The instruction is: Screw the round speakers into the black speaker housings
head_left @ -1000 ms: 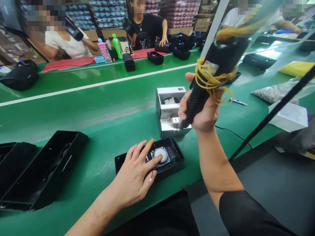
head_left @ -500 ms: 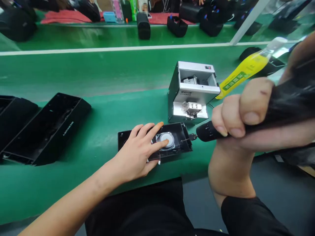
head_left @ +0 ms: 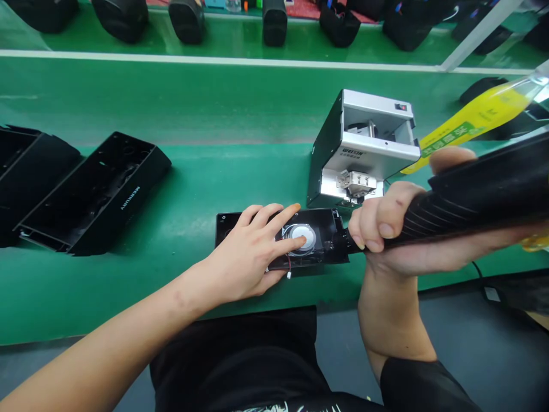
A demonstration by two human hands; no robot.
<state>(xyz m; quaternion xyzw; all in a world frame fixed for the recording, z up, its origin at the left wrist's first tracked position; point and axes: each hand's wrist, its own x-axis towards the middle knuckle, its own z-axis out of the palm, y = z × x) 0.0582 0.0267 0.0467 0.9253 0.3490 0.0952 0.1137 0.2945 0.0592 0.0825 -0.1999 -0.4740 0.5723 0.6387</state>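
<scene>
On the green bench lies a black plastic panel point(head_left: 328, 229) with a round speaker point(head_left: 307, 238) fitted in it, white at its centre. My left hand point(head_left: 253, 252) holds the panel from above, fingers spread across it, one fingertip on the speaker and the thumb along the near edge. A short wire with a small white connector point(head_left: 289, 275) hangs by the thumb. My right hand point(head_left: 398, 229) is wrapped round a black electric screwdriver point(head_left: 480, 200), tilted with its front end at the panel's right end. Its tip is hidden from view.
Behind my right hand stands a grey screw feeder point(head_left: 373, 149), with a yellow-labelled bottle point(head_left: 476, 120) beside it. Two open black housings point(head_left: 96, 194) lie at left. Several black housings point(head_left: 274, 23) line the far side beyond a white strip.
The screwdriver has come down and left, its front end now at the panel's right end. My left hand still holds the panel. The whole view has shifted slightly.
</scene>
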